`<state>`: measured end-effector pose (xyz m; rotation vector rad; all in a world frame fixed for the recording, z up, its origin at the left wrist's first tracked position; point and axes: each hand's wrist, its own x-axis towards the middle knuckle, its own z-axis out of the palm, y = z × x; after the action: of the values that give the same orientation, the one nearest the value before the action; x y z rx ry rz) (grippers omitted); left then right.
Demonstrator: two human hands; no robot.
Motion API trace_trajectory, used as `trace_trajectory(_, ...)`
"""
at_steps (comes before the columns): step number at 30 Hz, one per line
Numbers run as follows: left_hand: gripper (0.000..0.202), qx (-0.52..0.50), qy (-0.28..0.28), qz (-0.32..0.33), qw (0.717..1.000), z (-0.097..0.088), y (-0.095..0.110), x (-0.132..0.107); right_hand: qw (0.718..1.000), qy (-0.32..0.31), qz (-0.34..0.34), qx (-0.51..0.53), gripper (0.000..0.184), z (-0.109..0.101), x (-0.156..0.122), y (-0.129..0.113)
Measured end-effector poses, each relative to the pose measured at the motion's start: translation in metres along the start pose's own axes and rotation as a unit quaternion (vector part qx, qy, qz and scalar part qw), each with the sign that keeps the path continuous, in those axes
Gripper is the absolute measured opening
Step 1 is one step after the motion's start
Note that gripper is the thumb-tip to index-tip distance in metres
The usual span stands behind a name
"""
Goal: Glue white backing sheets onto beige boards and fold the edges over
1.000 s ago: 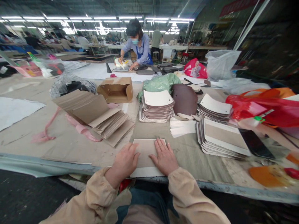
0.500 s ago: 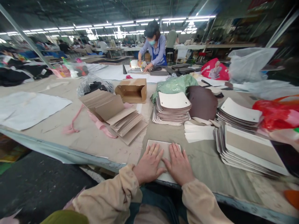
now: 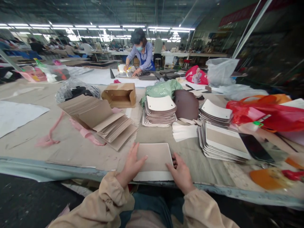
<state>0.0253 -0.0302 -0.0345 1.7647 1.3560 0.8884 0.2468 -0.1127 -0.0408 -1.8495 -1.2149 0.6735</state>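
Observation:
In front of me lies a flat rectangular panel (image 3: 155,158), beige cardboard over a white sheet, with a wide white strip along its near side. My left hand (image 3: 133,164) rests at the panel's left edge, fingers stretched along it and thumb on top. At the right edge, my right hand (image 3: 181,172) has its thumb over the panel and its fingers curled against the side, closed on it. To the right is a stack of similar panels (image 3: 225,144); left of the hands, beige cardboard sheets (image 3: 116,126) lie fanned out.
Behind are a stack of white-topped curved pieces (image 3: 160,110), an open cardboard box (image 3: 120,96), a green bag (image 3: 163,88) and a dark brown piece (image 3: 186,104). A phone (image 3: 255,147) and red bag (image 3: 261,110) lie right. A co-worker (image 3: 143,53) stands across the table.
My hands have moved from lying flat on top of the panel out to its left and right edges, uncovering the beige face. The view has turned to the right.

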Motion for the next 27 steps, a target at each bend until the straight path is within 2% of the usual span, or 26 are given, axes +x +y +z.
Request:
trace_trajectory(2,0.073,-0.133,0.024,-0.072,0.988,-0.002,0.006,0.002,0.995,0.016,0.028,0.093,0.055,0.000,-0.002,-0.003)
trace_trajectory(5,0.069,-0.299,0.038,-0.155,0.941,-0.005,0.023,0.000,0.964,0.009,0.071,0.255,0.052,-0.001,-0.006,-0.012)
trace_trajectory(8,0.056,-0.387,-0.041,-0.177,0.904,-0.006,0.040,-0.005,0.937,-0.007,0.079,0.340,0.049,-0.005,-0.011,-0.019)
trace_trajectory(9,0.051,-0.399,-0.068,-0.180,0.896,-0.005,0.045,-0.007,0.933,-0.005,0.075,0.352,0.048,-0.007,-0.012,-0.020)
trace_trajectory(11,0.044,-0.406,-0.085,-0.191,0.889,-0.003,0.052,-0.009,0.930,0.002,0.067,0.361,0.046,-0.012,-0.012,-0.022)
trace_trajectory(15,0.038,-0.397,-0.080,-0.200,0.892,0.001,0.060,-0.011,0.937,-0.006,0.040,0.347,0.045,-0.024,-0.011,-0.023)
trace_trajectory(18,0.038,-0.386,-0.081,-0.196,0.898,0.003,0.064,-0.012,0.950,0.010,0.040,0.310,0.045,-0.029,-0.010,-0.024)
trace_trajectory(21,0.037,-0.391,-0.078,-0.204,0.894,0.003,0.066,-0.012,0.963,0.018,0.042,0.267,0.045,-0.031,-0.010,-0.024)
trace_trajectory(27,0.035,-0.377,-0.056,-0.201,0.902,0.004,0.065,-0.014,0.970,0.030,0.042,0.239,0.045,-0.027,-0.009,-0.021)
